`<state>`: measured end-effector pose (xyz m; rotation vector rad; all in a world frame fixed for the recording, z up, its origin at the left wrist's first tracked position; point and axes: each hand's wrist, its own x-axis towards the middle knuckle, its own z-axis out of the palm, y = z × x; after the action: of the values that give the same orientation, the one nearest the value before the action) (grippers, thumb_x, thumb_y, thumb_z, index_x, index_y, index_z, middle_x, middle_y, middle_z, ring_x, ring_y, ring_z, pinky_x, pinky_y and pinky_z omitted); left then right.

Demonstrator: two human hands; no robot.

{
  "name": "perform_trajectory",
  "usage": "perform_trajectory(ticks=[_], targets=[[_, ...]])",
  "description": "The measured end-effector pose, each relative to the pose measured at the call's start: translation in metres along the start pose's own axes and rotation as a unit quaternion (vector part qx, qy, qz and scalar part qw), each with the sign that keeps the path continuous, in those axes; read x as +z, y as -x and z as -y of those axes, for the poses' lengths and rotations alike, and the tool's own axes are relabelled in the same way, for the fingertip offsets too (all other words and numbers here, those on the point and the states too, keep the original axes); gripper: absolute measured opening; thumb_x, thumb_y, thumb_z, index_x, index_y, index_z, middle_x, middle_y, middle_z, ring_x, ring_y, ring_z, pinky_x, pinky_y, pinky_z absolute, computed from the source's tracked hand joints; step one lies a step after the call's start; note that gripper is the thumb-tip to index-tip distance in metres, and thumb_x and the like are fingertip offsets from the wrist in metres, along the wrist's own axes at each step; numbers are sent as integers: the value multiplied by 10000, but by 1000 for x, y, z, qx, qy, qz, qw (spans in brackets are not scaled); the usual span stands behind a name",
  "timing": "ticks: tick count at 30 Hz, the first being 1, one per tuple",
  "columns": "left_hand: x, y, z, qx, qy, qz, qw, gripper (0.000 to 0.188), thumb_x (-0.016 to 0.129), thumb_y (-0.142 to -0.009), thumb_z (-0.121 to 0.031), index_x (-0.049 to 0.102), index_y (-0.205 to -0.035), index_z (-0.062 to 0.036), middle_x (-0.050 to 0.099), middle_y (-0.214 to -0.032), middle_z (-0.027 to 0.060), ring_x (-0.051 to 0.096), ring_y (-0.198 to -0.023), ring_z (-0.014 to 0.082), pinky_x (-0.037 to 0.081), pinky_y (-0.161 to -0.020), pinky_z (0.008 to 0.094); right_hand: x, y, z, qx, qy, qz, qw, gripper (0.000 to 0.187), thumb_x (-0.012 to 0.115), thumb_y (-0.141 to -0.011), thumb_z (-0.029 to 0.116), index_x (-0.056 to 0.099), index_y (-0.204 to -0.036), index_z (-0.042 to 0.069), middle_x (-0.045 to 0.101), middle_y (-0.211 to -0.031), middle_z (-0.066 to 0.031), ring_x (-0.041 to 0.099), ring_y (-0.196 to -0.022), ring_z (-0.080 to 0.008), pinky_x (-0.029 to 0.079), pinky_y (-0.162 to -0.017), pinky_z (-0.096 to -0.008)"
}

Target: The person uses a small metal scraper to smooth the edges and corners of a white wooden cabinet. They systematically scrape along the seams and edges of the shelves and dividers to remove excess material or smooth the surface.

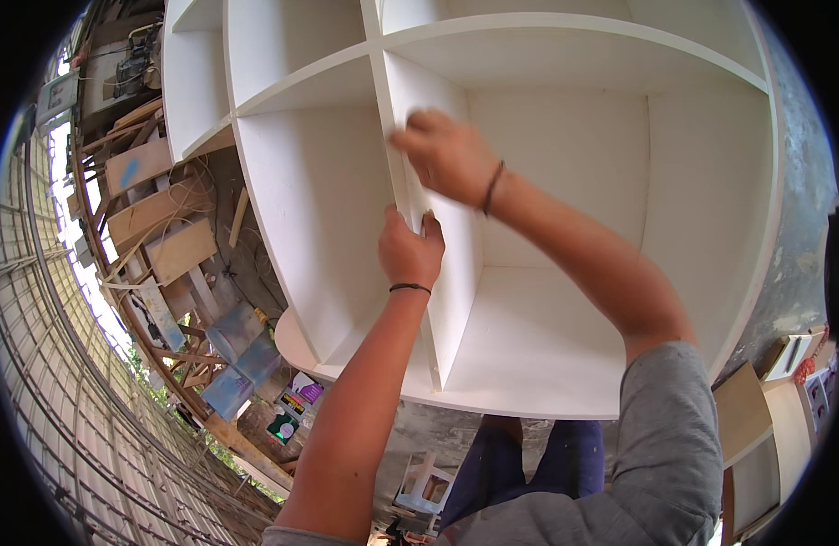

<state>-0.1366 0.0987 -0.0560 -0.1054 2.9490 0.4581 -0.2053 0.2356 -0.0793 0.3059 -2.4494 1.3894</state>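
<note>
Evidently, the large white shelving unit [520,406] is a stiff thing, its straight boards meeting at square-looking joints, and a unit of this size is probably heavy and awkward for one person to shift. It spreads across the middle and right of the view, its open front facing the person, its lower edge just beyond their legs and its right edge beside the grey floor [793,259].

The left hand [410,250] is wrapped over the front edge of the vertical divider [451,291], fingers on one side and thumb on the other, below the middle of that board. The right hand [449,155] is curled near the same edge, farther up toward the crossing with the horizontal shelf board [574,25]; it is blurred, so I cannot tell whether it touches the edge or pinches something small.

The divider looks thin enough for a palm to straddle, which makes its front edge a natural grip for steadying. The pale faces look smooth and may be slightly slippery to a flat palm, while the edges and corners would likely chip first if knocked. For bearing the weight, the outer side boards seem a sounder hold than the divider.
</note>
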Motion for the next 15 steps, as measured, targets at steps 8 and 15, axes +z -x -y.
perform_trajectory(ticks=[8, 15], targets=[[4, -2, 8, -3, 38, 13, 999, 278, 667, -780, -184, 507, -884, 18, 627, -763, 204, 622, -725, 393, 495, -625, 457, 6, 30, 12, -67, 26, 85, 994, 296, 580, -717, 33, 561, -966, 191, 516, -887, -46, 561, -879, -233, 500, -498, -344], [-1, -1, 4, -38, 1, 14, 999, 410, 661, -810, -282, 550, -991, 68, 635, -791, 230, 620, -775, 420, 498, -666, 469, -19, -56, 3, -19, 175, 76, 982, 236, 530, -783, 21, 581, -987, 127, 571, -909, -61, 584, -921, -253, 528, -629, -372]])
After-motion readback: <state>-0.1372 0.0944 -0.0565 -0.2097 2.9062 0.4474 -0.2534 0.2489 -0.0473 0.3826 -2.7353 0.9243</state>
